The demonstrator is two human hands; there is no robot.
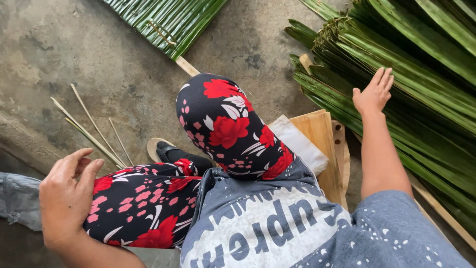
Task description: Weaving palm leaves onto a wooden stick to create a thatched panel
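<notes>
Sitting: a person is on a low wooden stool on a concrete floor, seen from above, one knee raised and the other leg folded flat.
Leaf pile: a big heap of long green palm leaves fills the right side, lying slantwise on the floor, tips toward the upper left.
Second bundle: a smaller stitched panel of leaves lies at the top edge, a pale stick poking out from under it toward the knee.
Clothing: black trousers with red flowers and a grey printed shirt.
Cloth: a grey fabric piece lies at the left edge.
Right hand: the right hand is stretched out over the leaf pile, fingers spread and straight, palm down on or just above the leaves; it grips nothing.
Left hand: the left hand rests by the folded thigh, fingers loosely curled and empty.
Sticks: thin pale leaf ribs lie on the floor just beyond the left hand.
Sandal: a dark sandal shows beside the folded leg.
</notes>
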